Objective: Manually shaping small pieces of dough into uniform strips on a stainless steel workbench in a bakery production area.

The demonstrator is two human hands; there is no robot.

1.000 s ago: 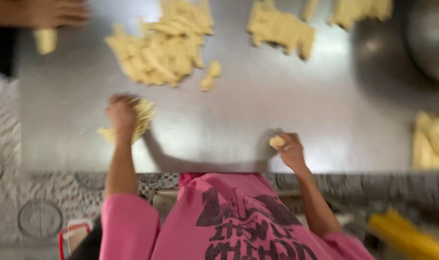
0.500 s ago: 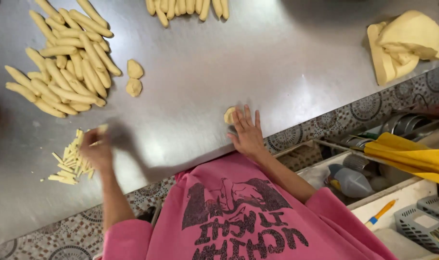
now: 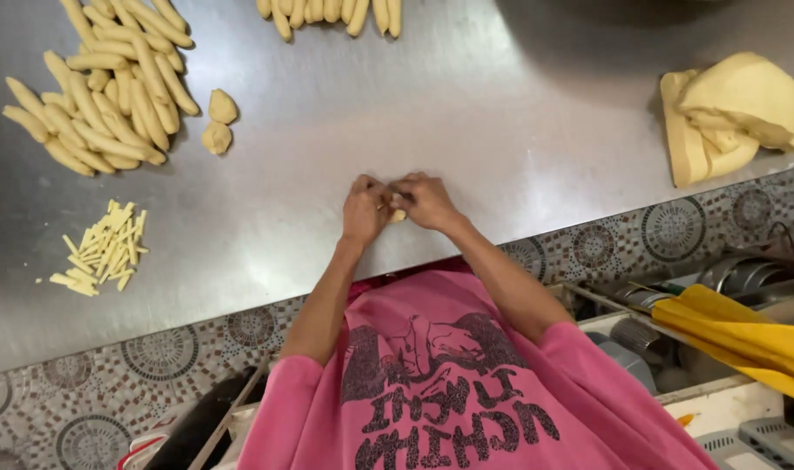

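Observation:
My left hand and my right hand meet over the steel table, both closed around a small piece of pale dough that peeks out between them. A little heap of thin yellow sticks lies to the left of my hands. Farther up on the left sits a pile of rolled dough fingers, with two small dough lumps beside it.
A big slab of raw dough rests at the table's right edge. More rolled dough fingers line the top edge. A patterned tile border runs along the table front. A yellow cloth and grey containers lie lower right.
My left hand has come away from the pile of thin sticks and moved right to join my right hand on the dough piece. The view has also shifted.

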